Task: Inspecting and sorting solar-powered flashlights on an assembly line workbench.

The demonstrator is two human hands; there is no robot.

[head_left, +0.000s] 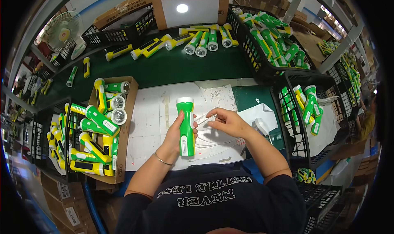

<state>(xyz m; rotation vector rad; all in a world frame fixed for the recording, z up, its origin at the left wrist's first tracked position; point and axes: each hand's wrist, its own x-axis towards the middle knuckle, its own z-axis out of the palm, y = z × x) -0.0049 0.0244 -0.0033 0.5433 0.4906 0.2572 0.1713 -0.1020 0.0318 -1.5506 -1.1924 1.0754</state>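
A green and white flashlight (pixel 186 126) stands upright over the white work mat (pixel 147 119), its white head at twelve o'clock. The left hand (pixel 177 132) wraps it from nine o'clock, fingers curled tight around the body. At three o'clock, the right hand (pixel 228 122) pinches a thin clear strip (pixel 204 119), fingertips narrowed, just beside the flashlight.

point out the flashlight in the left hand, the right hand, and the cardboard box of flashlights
green flashlight (pixel 186 129), head view, on the middle of its body
right hand (pixel 227 122), head view, on the back of the hand
cardboard box (pixel 132 95), head view, on its right wall
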